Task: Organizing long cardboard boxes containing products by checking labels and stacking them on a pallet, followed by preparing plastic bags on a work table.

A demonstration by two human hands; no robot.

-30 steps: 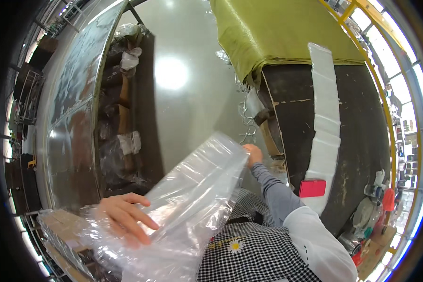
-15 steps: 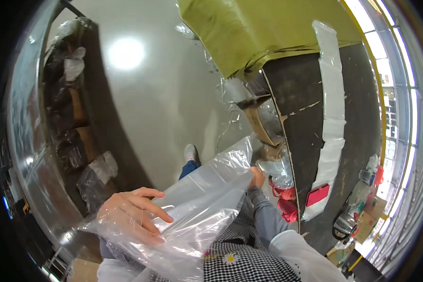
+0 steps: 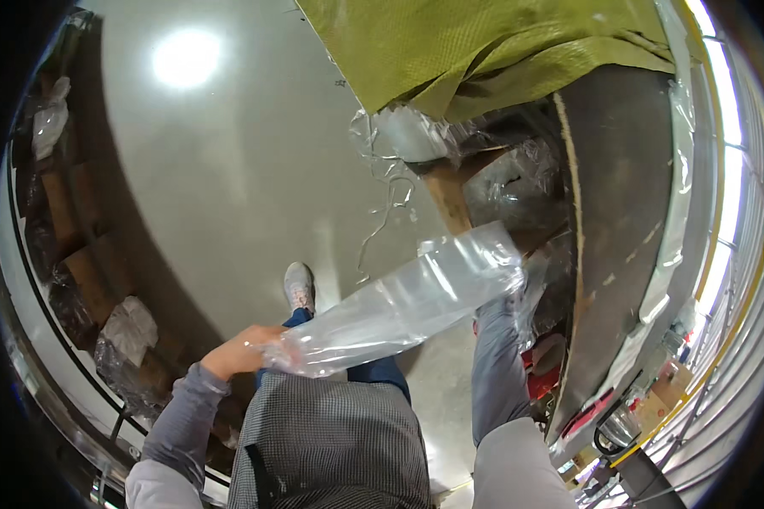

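A clear plastic bag (image 3: 399, 310) is stretched aslant in the air before me, folded into a long band. Its lower left end is gathered in my left hand (image 3: 259, 349), whose fingers are closed round it and partly covered by the film. At the upper right end, my right hand (image 3: 511, 278) holds the bag; crumpled plastic hides most of its fingers. Beyond that hand stands an open cardboard box (image 3: 447, 197) with clear plastic film (image 3: 518, 182) inside.
A green woven sheet (image 3: 484, 51) drapes over the dark table (image 3: 624, 170) on the right. Loose plastic strips (image 3: 386, 216) lie on the floor. Plastic-wrapped cartons (image 3: 85, 276) line the left side. A red bundle (image 3: 545, 373) sits under the table edge, and a metal kettle (image 3: 620, 427) stands farther right.
The plastic bag has gone from a wide spread near my body to a narrow band farther out. My left hand has closed on it; my right hand has moved forward and right. The view has shifted.
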